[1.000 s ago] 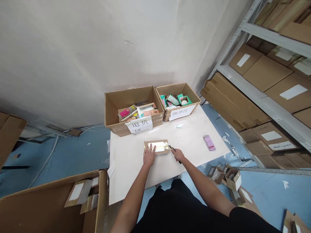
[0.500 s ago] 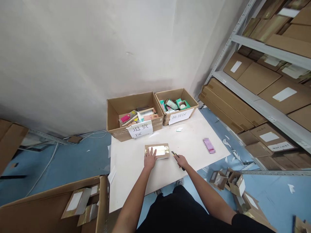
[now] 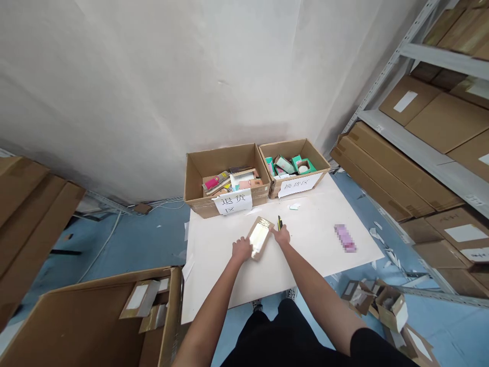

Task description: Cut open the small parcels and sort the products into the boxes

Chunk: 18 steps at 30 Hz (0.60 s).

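A small taped cardboard box [image 3: 260,235] with a white label is turned at a slant over the white table [image 3: 305,244]. My left hand [image 3: 242,249] is closed on its lower left edge. Close to its right edge, my right hand [image 3: 281,235] is closed around a black and yellow utility knife [image 3: 280,223], whose tip points away from me. The fingers of that hand seem to touch the box's right side. Whether the blade is out is too small to tell.
Two open cartons with handwritten signs, a larger one [image 3: 202,204] and a smaller one [image 3: 323,168], stand at the table's back. A pixelated purple item [image 3: 345,238] lies on the right. Left is a big open carton [image 3: 173,300]; a loaded shelf [image 3: 420,153] stands right.
The small box has been turned from lying straight to a slant. My left hand has moved from flat on its top to its left edge; my right hand has come up beside it.
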Available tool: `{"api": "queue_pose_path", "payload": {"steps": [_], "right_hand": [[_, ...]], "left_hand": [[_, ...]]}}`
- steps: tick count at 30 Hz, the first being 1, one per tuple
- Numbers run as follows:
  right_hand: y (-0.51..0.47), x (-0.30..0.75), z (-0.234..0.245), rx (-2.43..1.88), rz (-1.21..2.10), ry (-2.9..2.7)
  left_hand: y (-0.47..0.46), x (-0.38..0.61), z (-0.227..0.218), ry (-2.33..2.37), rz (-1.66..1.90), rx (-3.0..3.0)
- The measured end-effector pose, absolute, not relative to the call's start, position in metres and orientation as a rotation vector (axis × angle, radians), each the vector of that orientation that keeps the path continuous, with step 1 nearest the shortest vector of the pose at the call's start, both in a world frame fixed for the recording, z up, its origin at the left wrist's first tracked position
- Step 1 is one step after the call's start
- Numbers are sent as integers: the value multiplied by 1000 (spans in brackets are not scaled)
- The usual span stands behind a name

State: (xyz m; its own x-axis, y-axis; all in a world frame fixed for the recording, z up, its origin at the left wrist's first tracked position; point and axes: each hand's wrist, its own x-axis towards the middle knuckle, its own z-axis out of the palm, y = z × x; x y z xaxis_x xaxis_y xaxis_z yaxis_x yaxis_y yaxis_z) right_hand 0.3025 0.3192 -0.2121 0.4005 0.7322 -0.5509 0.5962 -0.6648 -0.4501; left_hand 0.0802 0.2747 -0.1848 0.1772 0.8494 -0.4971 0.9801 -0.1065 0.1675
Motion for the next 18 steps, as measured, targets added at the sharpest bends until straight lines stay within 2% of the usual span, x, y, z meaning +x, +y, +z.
{"api": "queue_pose_path", "payload": {"steps": [5,9,13,18], "right_hand": [[337,317,-196,-2443,1085,-1335],[277,318,-211,-2456,1053,-1213],[215,305,-235,-2406,1253,-1235],[238,315,-226,-2464,1166,-1256]], "left_hand": [[259,100,-183,1609,-345,2061],[288,106,-185,1418,-271,2274],[312,106,-197,1194,-334,2341],[296,113,-210,1490,-426,2214]]}}
